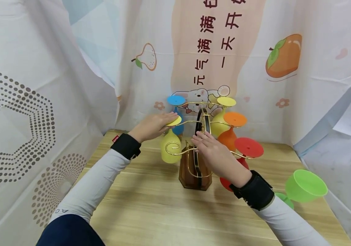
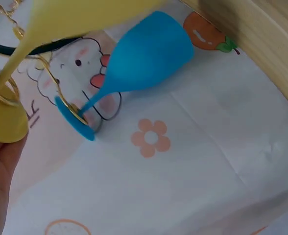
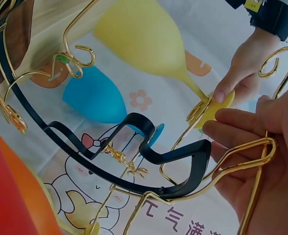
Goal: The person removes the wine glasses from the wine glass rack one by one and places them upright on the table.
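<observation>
A gold wire goblet rack [image 1: 200, 171] with a black curved frame stands on a wooden base, upside-down goblets hanging from its arms. My left hand [image 1: 154, 126] pinches the round foot of the front-left yellow goblet [image 1: 170, 145], fingers over it and thumb beneath, as the right wrist view shows. That goblet hangs bowl-down with its foot at the wire. My right hand [image 1: 220, 157] rests on the rack's top, fingers fairly straight, a gold wire loop [image 3: 252, 149] lying against the palm. Behind the left hand hangs a blue goblet [image 2: 144, 56].
On the right arms hang a yellow goblet [image 1: 220, 123], an orange goblet [image 1: 228, 136] and a red goblet [image 1: 249, 147], partly behind my right forearm. A green goblet [image 1: 304, 186] lies tilted on the wooden table [image 1: 151, 212] at right. A printed curtain [image 1: 151, 27] backs the table.
</observation>
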{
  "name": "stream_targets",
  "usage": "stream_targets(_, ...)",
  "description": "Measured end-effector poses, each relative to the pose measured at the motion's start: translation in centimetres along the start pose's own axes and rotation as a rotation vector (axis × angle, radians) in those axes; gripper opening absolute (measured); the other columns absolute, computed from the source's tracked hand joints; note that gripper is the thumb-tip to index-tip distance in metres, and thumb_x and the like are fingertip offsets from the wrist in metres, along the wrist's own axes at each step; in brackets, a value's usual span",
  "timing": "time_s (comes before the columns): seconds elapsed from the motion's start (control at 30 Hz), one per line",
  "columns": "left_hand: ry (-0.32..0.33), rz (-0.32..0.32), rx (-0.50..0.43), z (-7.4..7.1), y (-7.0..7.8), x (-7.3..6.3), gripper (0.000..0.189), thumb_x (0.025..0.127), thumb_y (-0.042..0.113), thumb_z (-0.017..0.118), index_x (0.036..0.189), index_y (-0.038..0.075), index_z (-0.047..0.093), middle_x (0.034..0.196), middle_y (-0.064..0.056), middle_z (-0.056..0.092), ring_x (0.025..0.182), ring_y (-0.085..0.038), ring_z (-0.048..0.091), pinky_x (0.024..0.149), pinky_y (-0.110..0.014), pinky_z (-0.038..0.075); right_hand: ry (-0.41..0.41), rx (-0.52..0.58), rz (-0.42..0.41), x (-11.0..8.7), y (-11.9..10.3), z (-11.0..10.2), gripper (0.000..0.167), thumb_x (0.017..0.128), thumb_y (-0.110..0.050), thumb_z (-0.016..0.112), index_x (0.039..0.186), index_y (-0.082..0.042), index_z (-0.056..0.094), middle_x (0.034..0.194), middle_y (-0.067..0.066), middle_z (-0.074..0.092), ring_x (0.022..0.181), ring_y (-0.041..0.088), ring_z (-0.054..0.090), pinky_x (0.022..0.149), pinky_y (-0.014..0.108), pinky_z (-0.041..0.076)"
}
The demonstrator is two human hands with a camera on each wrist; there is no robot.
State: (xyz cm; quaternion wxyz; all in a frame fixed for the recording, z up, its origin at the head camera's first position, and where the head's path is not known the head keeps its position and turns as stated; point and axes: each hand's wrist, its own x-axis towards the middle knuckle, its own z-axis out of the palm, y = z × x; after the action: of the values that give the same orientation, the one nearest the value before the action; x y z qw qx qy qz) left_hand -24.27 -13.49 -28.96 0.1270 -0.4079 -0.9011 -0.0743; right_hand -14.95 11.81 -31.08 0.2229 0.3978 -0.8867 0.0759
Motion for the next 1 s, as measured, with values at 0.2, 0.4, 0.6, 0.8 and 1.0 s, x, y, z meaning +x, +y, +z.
stream_targets(0.2, 0.041, 0.09, 0.072, 0.8, 1.7, 1.8, 0.041, 0.096, 0.012, 0.057, 0.136, 0.005, 0.054, 0.137, -0.011, 0.058, 0.127, -0.023, 0.057, 0.101, -0.035, 0.051, -0.017, 0.006, 0.011, -0.7, -0.1, -0.2, 0.035, 0.09, -0.007, 0.064, 0.124, 0.002, 0.062, 0.128, 0.018, 0.064, 0.13, 0.033, 0.053, 0.112, 0.048, 0.039)
stream_targets(0.4, 0.001, 0.035, -0.066, 0.7, 0.7, 4.4, 0.04, 0.097, 0.005, 0.052, 0.137, 0.004, 0.052, 0.14, -0.014, 0.054, 0.132, -0.027, 0.052, 0.108, -0.039, 0.046, 0.025, -0.001, 0.004, -0.6, -0.4, 0.1, 0.033, 0.09, -0.008, 0.064, 0.122, 0.001, 0.063, 0.126, 0.017, 0.065, 0.129, 0.032, 0.055, 0.111, 0.047, 0.039)
stream_targets(0.6, 0.092, -0.093, -0.056, 0.9, -1.8, 4.0, 0.037, 0.097, 0.006, 0.053, 0.134, 0.007, 0.057, 0.133, -0.014, 0.061, 0.121, -0.03, 0.06, 0.099, -0.045, 0.052, 0.042, -0.019, -0.019, -1.0, -0.5, 0.1, 0.035, 0.09, -0.008, 0.064, 0.124, 0.001, 0.062, 0.125, 0.017, 0.066, 0.127, 0.031, 0.056, 0.111, 0.046, 0.04)
stream_targets(0.8, 0.213, -0.175, -0.116, 1.9, -3.8, -0.6, 0.036, 0.098, 0.005, 0.05, 0.133, 0.0, 0.055, 0.135, -0.019, 0.058, 0.128, -0.035, 0.053, 0.111, -0.047, 0.041, 0.075, -0.054, -0.001, -1.4, -0.4, 0.2, 0.038, 0.088, -0.011, 0.067, 0.124, 0.0, 0.063, 0.124, 0.015, 0.067, 0.126, 0.029, 0.057, 0.111, 0.044, 0.041)
stream_targets(1.0, 0.34, -0.407, -0.151, 3.0, -2.6, -7.3, 0.038, 0.098, 0.007, 0.05, 0.136, 0.002, 0.052, 0.135, -0.023, 0.056, 0.124, -0.039, 0.054, 0.106, -0.051, 0.044, 0.076, -0.045, 0.01, -1.1, 0.0, 0.4, 0.042, 0.088, -0.015, 0.07, 0.126, 0.0, 0.062, 0.127, 0.015, 0.066, 0.128, 0.029, 0.056, 0.112, 0.043, 0.04)
